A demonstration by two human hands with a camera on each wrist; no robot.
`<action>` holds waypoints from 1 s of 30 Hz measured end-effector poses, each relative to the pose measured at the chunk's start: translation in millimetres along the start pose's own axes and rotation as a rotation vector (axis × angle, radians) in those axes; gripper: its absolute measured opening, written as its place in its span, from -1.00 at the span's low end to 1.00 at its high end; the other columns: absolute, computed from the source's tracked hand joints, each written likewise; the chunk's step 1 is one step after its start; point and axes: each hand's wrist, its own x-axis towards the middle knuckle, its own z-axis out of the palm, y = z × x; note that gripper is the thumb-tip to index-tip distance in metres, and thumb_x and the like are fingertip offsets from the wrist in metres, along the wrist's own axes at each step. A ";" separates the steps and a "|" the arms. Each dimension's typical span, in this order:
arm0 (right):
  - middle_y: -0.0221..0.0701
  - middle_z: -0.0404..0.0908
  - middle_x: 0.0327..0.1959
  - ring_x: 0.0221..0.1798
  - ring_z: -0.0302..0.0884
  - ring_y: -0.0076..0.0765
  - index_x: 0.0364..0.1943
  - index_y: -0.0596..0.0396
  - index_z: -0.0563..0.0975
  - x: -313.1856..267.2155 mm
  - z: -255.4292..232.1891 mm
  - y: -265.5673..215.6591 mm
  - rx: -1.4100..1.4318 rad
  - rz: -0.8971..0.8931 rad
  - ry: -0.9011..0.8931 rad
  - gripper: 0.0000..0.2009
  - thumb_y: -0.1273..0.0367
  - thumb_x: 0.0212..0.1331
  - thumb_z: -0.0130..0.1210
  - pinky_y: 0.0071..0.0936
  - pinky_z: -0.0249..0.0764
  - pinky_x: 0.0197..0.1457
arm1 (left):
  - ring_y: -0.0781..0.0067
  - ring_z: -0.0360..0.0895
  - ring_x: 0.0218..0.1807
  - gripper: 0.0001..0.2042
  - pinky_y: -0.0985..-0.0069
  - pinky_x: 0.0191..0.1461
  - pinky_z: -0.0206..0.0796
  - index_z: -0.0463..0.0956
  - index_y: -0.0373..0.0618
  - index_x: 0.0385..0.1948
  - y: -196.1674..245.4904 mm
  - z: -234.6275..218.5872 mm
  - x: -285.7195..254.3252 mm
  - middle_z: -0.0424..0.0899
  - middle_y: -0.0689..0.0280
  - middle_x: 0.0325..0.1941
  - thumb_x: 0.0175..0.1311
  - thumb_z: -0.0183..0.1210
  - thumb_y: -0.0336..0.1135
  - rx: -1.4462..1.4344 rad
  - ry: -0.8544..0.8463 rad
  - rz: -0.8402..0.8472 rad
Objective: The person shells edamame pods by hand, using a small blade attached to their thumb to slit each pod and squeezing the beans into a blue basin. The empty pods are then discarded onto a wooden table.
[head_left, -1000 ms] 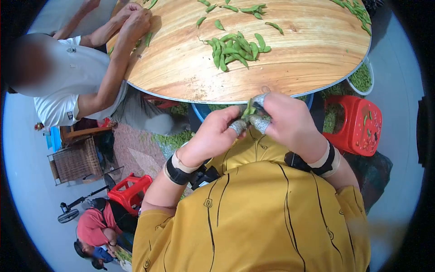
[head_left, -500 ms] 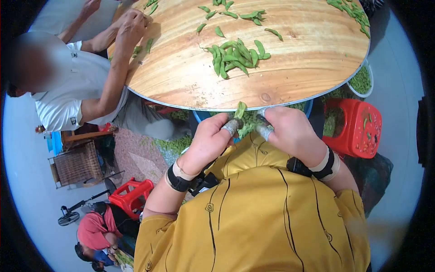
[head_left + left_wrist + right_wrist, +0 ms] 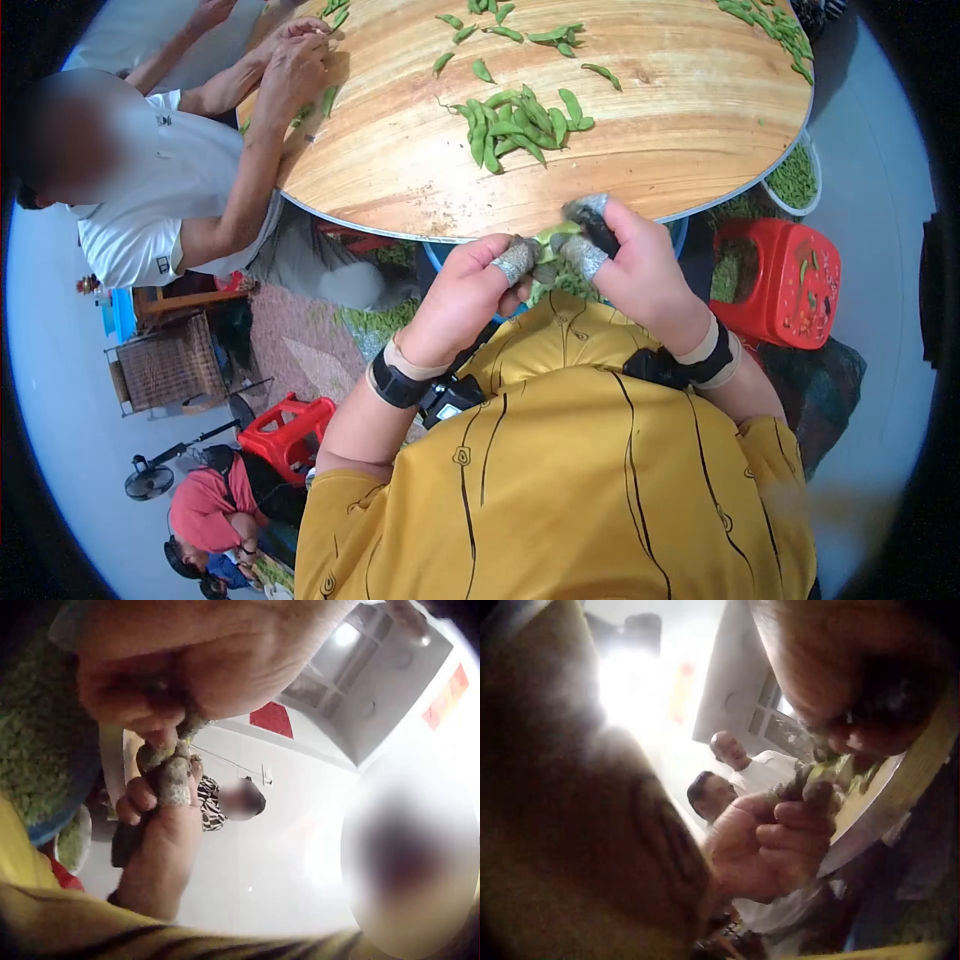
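Note:
Over the lap, close to the table's near edge, both hands meet at a green edamame pod (image 3: pixel 556 232). My left hand (image 3: pixel 462 300) pinches the pod between thumb and fingers. From the other side my right hand (image 3: pixel 648 272) holds the pod's other end, its index finger above and its thumb below. Grey tape wraps the thumbs and the right index finger. In the right wrist view the left hand (image 3: pixel 772 840) shows curled fingers at the pod (image 3: pixel 841 769). The left wrist view shows the right hand's taped thumb (image 3: pixel 174 784) against the left fingertips.
On the wooden table (image 3: pixel 400 150) lies a heap of edamame pods (image 3: pixel 515 125), with scattered pods beyond. Below the hands, a blue tub (image 3: pixel 432 256) is partly hidden. A red stool (image 3: pixel 800 285) and a white bucket (image 3: pixel 815 190) stand right. Another person (image 3: pixel 165 190) sits left.
The hands met at a pod, drew apart with the pod in the left hand, and have now come together again. The right index finger has lifted.

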 end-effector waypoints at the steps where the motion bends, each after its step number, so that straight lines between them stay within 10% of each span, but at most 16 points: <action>1: -0.18 0.53 -0.43 -0.44 0.53 -0.12 -0.21 0.20 0.47 -0.3 -2.1 -1.0 0.000 0.002 0.001 -0.77 0.53 -0.01 0.08 -0.36 0.43 -0.35 | 0.57 0.34 -0.57 -0.83 0.57 -0.47 0.22 0.50 -0.24 -0.36 1.5 6.2 0.3 0.46 0.41 -0.57 0.31 -0.03 -0.37 0.307 0.144 0.103; 4: -0.17 0.52 -0.44 -0.44 0.50 -0.05 -0.22 0.19 0.47 0.7 -6.9 -10.6 -0.294 -0.266 0.093 -0.80 0.50 0.01 0.07 -0.35 0.43 -0.36 | 0.39 0.41 -0.56 -0.88 0.47 -0.46 0.26 0.51 -0.25 -0.42 -1.4 7.6 -0.2 0.48 0.26 -0.59 0.23 0.04 -0.40 0.800 0.254 0.364; 8: -0.30 0.53 -0.55 -0.54 0.50 -0.19 -0.33 0.16 0.48 -1.3 -11.1 -20.7 0.043 0.026 -0.211 -0.90 0.47 0.06 0.08 -0.42 0.44 -0.44 | 0.12 0.45 -0.52 -0.92 0.43 -0.42 0.30 0.50 -0.24 -0.41 5.6 10.1 -7.6 0.49 0.00 -0.51 0.14 0.10 -0.42 1.266 0.086 0.630; 10: -0.45 0.52 -0.58 -0.60 0.45 -0.53 -0.33 0.11 0.50 1.3 -16.9 -25.5 0.456 0.556 -0.405 -0.92 0.44 0.11 0.10 -0.60 0.39 -0.53 | 0.29 0.45 -0.53 -0.92 0.49 -0.41 0.29 0.49 -0.24 -0.42 8.3 10.4 -9.1 0.50 0.11 -0.54 0.19 0.06 -0.44 1.245 0.033 0.638; 14: -0.54 0.49 -0.58 -0.59 0.40 -0.74 -0.31 0.07 0.51 10.6 -22.2 -22.7 0.580 0.550 -0.553 -0.92 0.41 0.14 0.10 -0.74 0.33 -0.57 | 0.57 0.36 -0.52 -0.91 0.58 -0.41 0.26 0.46 -0.24 -0.39 9.5 14.7 -15.3 0.45 0.33 -0.58 0.26 -0.01 -0.46 0.615 -0.086 0.304; 20: -0.38 0.51 -0.62 -0.57 0.49 -0.40 -0.35 0.15 0.50 8.7 -14.5 -13.8 0.228 0.242 -0.446 -0.87 0.38 0.08 0.12 -0.46 0.40 -0.47 | 0.45 0.39 -0.51 -0.90 0.52 -0.39 0.28 0.44 -0.25 -0.40 4.0 -2.0 -15.1 0.45 0.29 -0.57 0.26 0.01 -0.41 0.614 -0.069 0.259; 24: -0.11 0.51 -0.49 -0.45 0.47 0.08 -0.32 0.13 0.52 19.3 -25.6 -11.0 -0.386 -0.088 -0.617 -0.80 0.33 -0.02 0.15 -0.25 0.42 -0.37 | -0.08 0.44 -0.45 -0.82 0.25 -0.37 0.32 0.41 -0.27 -0.57 13.2 -32.7 -35.6 0.52 0.02 -0.51 0.10 0.10 -0.34 1.476 0.038 0.304; 30: -0.01 0.54 -0.50 -0.38 0.52 0.15 -0.47 0.20 0.50 98.2 -41.3 -17.0 -0.691 -0.131 -0.094 -0.88 0.40 -0.02 0.05 -0.08 0.45 -0.28 | -0.08 0.54 -0.35 -0.76 0.17 -0.29 0.39 0.45 -0.24 -0.53 -9.8 -72.4 -64.0 0.59 0.00 -0.43 0.06 0.19 -0.22 1.884 0.215 -0.127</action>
